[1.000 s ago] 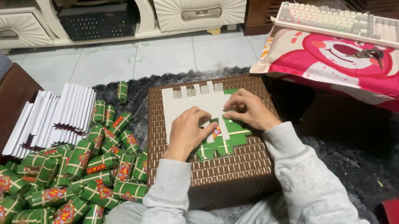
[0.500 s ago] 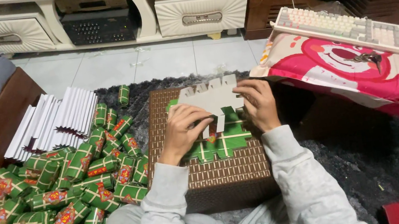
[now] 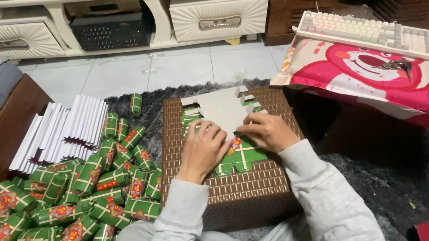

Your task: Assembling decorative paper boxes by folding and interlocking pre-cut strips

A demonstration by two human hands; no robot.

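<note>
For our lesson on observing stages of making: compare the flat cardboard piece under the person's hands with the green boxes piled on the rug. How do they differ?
The cardboard piece lies flat and unfolded on the brown woven stool; the green boxes are folded into closed blocks. The cardboard piece shows a plain pale side; the green boxes show their printed outsides. Left hand and right hand press the cardboard piece; the green boxes lie untouched. Both share the green print.
</note>
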